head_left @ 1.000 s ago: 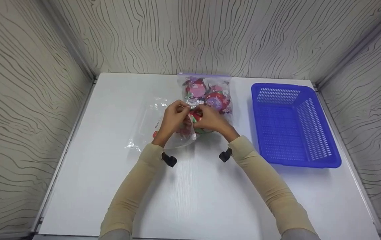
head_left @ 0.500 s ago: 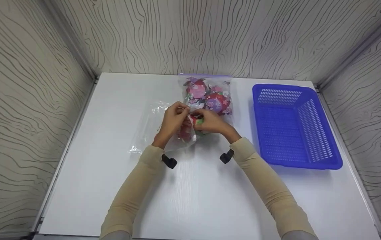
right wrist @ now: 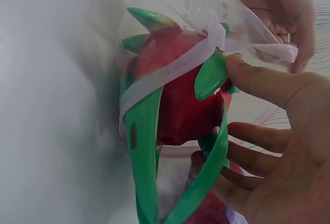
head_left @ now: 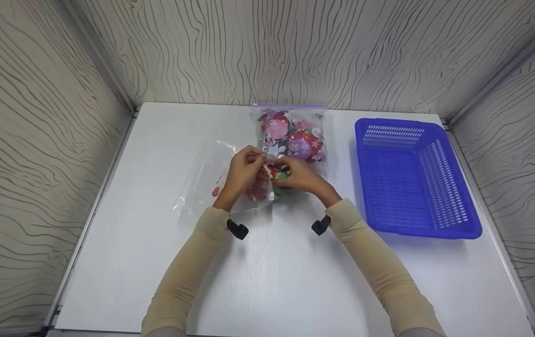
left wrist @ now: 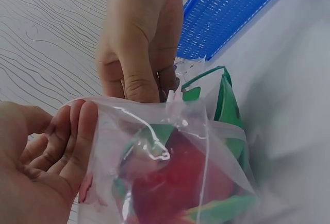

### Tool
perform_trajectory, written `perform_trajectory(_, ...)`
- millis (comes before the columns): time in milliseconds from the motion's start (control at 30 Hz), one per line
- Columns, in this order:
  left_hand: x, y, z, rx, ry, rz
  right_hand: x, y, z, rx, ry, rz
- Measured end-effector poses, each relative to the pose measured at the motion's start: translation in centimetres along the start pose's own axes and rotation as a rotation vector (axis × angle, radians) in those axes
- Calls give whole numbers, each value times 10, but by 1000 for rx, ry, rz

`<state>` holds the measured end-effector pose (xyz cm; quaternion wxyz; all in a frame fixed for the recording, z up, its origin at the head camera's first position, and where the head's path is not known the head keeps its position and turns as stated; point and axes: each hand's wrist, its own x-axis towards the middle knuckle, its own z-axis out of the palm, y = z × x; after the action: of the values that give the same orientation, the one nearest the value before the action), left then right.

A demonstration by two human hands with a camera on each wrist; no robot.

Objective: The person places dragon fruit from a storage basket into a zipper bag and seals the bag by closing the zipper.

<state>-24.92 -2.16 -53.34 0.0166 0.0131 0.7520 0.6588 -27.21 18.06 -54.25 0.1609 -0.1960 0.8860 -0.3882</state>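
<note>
A clear zip bag (head_left: pixel 202 178) with a white slider lies partly flat on the table, its mouth edge pinched by my left hand (head_left: pixel 241 173) between thumb and fingers. Partly inside that mouth is a toy dragon fruit (right wrist: pixel 180 105), red with long green scales. In the left wrist view, the dragon fruit (left wrist: pixel 170 172) shows through the clear plastic. My right hand (head_left: pixel 302 177) holds the dragon fruit from the right side, with the thumb on a green scale and the fingers bent behind others. In the right wrist view, the bag's zip strip (right wrist: pixel 160 77) crosses over the fruit.
Just beyond my hands lies a filled zip bag (head_left: pixel 305 145) with a purple top strip and red, pink and purple patterned contents. A blue perforated basket (head_left: pixel 361 178) stands at the right of the white table (head_left: pixel 248 281). Patterned panels (head_left: pixel 267 51) enclose the back and sides.
My right hand has shifted slightly toward me and to the right, still on the fruit. The left hand keeps its pinch on the bag edge, and the loose plastic has shifted a little.
</note>
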Motion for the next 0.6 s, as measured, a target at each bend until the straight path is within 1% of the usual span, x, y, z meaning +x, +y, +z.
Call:
perform_trajectory(100, -1, -1, 0, -5, 0, -6, 0, 1, 1, -6, 10, 0)
perform_trajectory(300, -2, -4, 0, 29, -8, 5, -5, 5, 1, -11, 21, -4)
perform_trajectory(467, -3, -5, 1, 46, -38, -4, -10, 8, 2, -2, 19, -21)
perform_trajectory(600, -4, -6, 1, 36, -76, -8, -11, 10, 3, 22, 11, -30)
